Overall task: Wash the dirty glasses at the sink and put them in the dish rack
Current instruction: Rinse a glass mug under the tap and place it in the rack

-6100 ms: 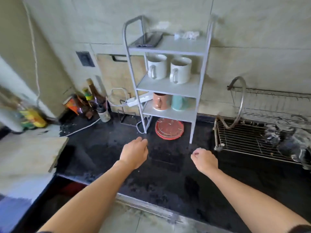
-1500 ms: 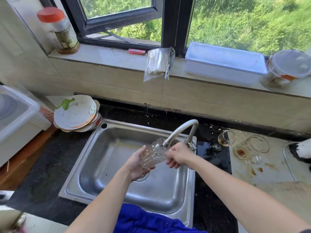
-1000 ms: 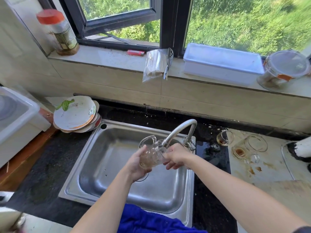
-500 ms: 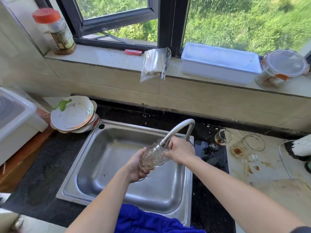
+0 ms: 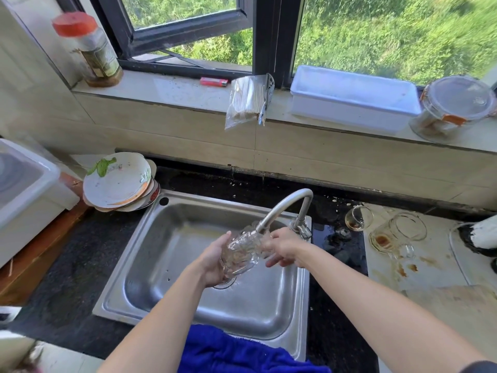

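Head view. Gripping a clear cut-patterned glass [image 5: 243,253] in the left hand [image 5: 215,262], fingers curled round its base end, above the middle of the steel sink [image 5: 172,265]. Held tilted, mouth end raised to the spout of the curved tap [image 5: 285,205]; brownish tint showing through the ribbed walls. Closing the right hand [image 5: 282,246] on the mouth end, fingers curled against the rim; unclear whether any reach inside.

Set into a black speckled counter [image 5: 67,278], with a blue cloth [image 5: 236,351] draped over the sink's near edge. Stacked at the sink's far-left corner: dirty plates [image 5: 117,181], a green leaf on the top one. Standing on a pale board [image 5: 430,267] at the counter's right side, well apart from the hands: three stained glasses [image 5: 382,239], brown marks on the board beside them. Lined along the tiled window sill [image 5: 172,90] behind: a red-lidded jar [image 5: 91,49] at the left end, a red lighter [image 5: 213,82], a clear bag of sticks [image 5: 246,102] hanging over the edge, a white tray [image 5: 352,96], a lidded glass container [image 5: 454,106] at the right end. Beyond the black-framed window [image 5: 271,36], sunlit grass.
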`<state>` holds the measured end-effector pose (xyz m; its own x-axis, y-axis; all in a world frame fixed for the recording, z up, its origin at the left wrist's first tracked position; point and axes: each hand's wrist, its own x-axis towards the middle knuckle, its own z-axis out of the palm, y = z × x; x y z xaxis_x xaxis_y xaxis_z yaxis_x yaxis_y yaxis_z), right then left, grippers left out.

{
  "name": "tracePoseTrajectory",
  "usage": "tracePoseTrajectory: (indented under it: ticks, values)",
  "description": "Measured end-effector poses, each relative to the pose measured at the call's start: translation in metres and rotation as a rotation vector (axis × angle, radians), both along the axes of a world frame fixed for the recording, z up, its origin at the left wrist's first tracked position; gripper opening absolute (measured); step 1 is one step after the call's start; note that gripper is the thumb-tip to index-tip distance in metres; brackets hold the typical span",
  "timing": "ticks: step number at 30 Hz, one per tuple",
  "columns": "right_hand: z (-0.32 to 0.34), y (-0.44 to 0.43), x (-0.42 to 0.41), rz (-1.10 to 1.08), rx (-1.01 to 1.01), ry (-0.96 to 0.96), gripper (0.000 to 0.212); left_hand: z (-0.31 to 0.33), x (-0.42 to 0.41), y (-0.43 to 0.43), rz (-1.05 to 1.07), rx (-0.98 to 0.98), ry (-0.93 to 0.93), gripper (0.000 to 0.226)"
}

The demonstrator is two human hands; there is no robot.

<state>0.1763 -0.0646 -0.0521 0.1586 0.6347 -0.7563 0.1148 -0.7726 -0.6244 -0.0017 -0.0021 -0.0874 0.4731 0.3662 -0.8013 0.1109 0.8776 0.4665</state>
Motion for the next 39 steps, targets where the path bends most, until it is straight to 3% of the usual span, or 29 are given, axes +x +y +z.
tracePoseTrajectory:
  ticks: [3,5,8,11,13,15,19,25,29,32,35,39]
  values:
    - [-0.003,0.003,0.001,-0.017,0.047,0.006,0.007,0.009,0.0,-0.002,-0.123,-0.01,0.082,0.047]
    - [-0.009,0.001,-0.003,-0.083,0.049,0.058,0.012,0.011,0.002,-0.002,-0.089,0.068,0.074,0.044]
    - [-0.018,-0.004,-0.006,-0.186,0.053,0.13,0.016,0.013,0.006,0.0,-0.043,0.45,0.21,0.037]
    - [-0.021,-0.006,-0.005,-0.234,0.058,0.191,0.01,0.028,0.008,0.003,-0.169,0.945,0.436,0.03]
    - [-0.019,-0.006,-0.006,-0.249,0.069,0.214,0.005,0.035,0.005,0.007,-0.249,1.087,0.491,0.027]
    - [-0.019,-0.005,-0.008,-0.237,0.104,0.229,0.014,0.042,0.004,0.01,-0.275,1.137,0.481,0.024]
    - [-0.017,0.0,-0.015,-0.231,0.177,0.288,0.007,0.048,0.005,0.014,-0.262,1.075,0.387,0.025]
    - [-0.021,-0.002,-0.006,-0.197,0.264,-0.087,0.014,0.025,-0.005,0.017,0.032,0.329,0.119,0.036]
    - [-0.013,-0.003,-0.002,-0.039,0.28,-0.299,0.022,0.0,0.0,0.007,-0.024,0.093,0.136,0.039]
    - [-0.007,0.0,-0.005,0.083,0.292,-0.387,0.024,-0.017,0.017,0.01,-0.08,0.049,0.149,0.055]
    - [-0.002,-0.002,-0.008,0.164,0.375,-0.546,0.021,-0.029,0.031,0.02,0.038,0.069,0.126,0.043]
    - [0.002,-0.032,-0.004,0.325,0.766,-0.913,0.015,-0.038,0.035,0.036,0.07,0.193,0.174,0.046]
